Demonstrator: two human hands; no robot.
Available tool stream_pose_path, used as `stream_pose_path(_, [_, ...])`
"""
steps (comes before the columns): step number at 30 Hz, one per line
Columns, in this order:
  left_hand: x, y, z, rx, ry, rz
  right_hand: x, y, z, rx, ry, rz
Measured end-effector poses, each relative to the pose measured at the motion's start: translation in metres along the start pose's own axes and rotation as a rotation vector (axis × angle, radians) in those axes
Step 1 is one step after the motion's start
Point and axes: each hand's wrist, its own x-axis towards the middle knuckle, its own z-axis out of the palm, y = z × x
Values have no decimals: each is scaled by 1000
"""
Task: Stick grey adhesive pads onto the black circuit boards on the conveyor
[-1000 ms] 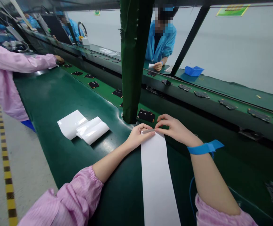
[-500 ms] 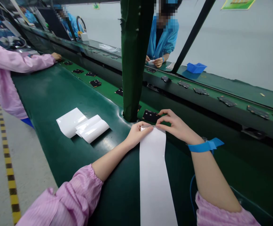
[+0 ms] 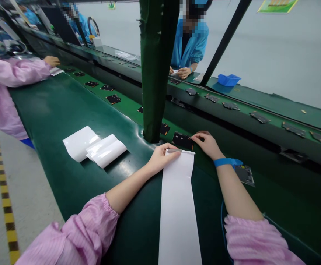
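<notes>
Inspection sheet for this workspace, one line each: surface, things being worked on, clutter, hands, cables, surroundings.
Surface: green bench top, glossy, reflecting light in places.
Things being worked on: long white strip running toward the wearer; dark board just beyond its far end.
Clutter: loose curled white sheets to the strip's left.
Hands: left hand holds the strip's far end; right hand has fingertips at the board's right edge, grip unclear.
Cables: thin blue cord hanging below the right wrist's blue band.
Surroundings: green post, row of further boards, blue bin, co-worker in blue opposite.
</notes>
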Motion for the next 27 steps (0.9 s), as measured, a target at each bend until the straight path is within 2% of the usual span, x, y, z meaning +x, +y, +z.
stream_pose_path(11, [0,-1,-1,17,-16,8,-5,19,-7,-104,-76,73])
stream_pose_path(16, [0,0,-1,11,-16,15,-11,24,-7,-159,-40,80])
stream_pose_path(20, [-1,0,-1,14,-16,11,-16,24,-16,-185,33,222])
stream_pose_path(27, [0,-4,-2,11,-20,17,-27,11,-41,-264,-177,224])
